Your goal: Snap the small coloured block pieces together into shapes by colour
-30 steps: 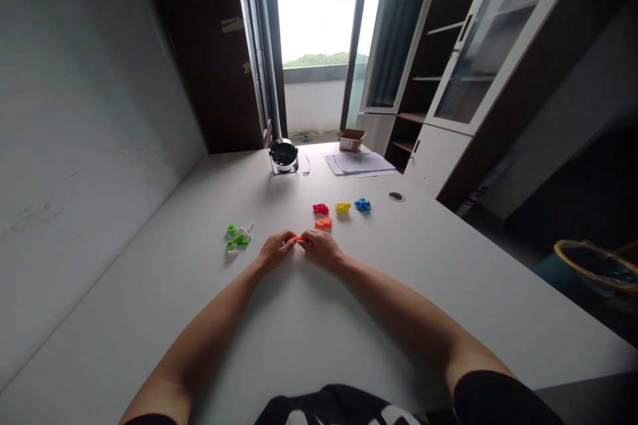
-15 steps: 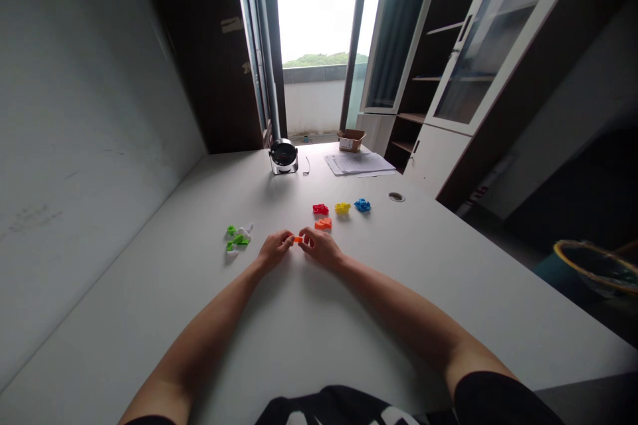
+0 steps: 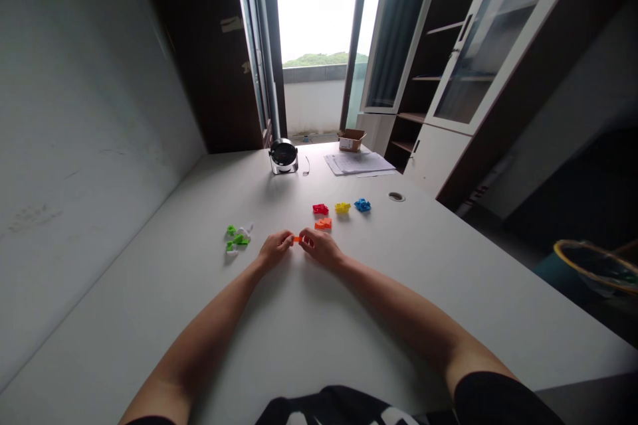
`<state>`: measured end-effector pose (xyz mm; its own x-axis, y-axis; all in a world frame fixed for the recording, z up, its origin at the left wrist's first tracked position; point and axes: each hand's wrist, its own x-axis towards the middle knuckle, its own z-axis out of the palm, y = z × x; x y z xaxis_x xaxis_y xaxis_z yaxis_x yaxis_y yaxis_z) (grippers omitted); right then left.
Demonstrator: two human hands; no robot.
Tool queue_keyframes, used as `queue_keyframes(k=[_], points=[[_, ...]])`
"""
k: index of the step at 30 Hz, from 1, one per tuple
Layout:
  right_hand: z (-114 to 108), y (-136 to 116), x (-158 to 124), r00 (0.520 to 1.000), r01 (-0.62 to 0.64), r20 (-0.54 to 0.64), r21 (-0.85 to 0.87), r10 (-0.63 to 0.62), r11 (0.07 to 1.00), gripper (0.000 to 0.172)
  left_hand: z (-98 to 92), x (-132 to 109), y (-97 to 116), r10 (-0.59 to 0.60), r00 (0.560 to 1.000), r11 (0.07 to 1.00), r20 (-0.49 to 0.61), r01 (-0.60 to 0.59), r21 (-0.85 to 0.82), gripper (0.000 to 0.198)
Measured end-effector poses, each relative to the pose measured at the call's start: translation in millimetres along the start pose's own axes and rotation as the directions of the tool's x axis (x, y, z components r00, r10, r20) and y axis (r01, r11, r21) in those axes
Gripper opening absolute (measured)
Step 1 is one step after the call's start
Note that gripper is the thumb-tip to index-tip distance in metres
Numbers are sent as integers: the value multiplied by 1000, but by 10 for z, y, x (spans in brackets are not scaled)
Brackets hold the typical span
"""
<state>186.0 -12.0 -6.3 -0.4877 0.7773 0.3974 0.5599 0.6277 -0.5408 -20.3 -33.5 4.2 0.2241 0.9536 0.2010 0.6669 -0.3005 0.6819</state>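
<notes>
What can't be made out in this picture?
Head view, orange piece: tiny, its shape covered by the fingertips of the left hand and right hand pinching it.
Head view, green and white pieces: too small to tell their shapes.
Head view, papers: print too small to read.
Head view, basket: cut off by the right edge.

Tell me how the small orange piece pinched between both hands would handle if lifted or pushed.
Probably very light: the orange piece is tiny, held by just the fingertips of the left hand and right hand. It looks like hard plastic, so likely stiff, not floppy. It seems blocky, so it should slide on the smooth table rather than roll.
</notes>
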Motion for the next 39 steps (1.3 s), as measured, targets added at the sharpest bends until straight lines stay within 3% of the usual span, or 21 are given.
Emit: queue_keyframes(k=[7,25,39], points=[[-19,-18,-7,1000,1,-13,-23,-1,1000,14,7,-6,15,-25,1000,999,-12,24,-31,28],[-17,4,-12,998,-32,-47,-53,29,998,16,35,-22,-2,56,998,997,-22,-57,-49,21],[-7,16,-5,999,-27,-44,-6,26,1000,19,-4,-24,57,42,999,999,-1,-42,-9,28]])
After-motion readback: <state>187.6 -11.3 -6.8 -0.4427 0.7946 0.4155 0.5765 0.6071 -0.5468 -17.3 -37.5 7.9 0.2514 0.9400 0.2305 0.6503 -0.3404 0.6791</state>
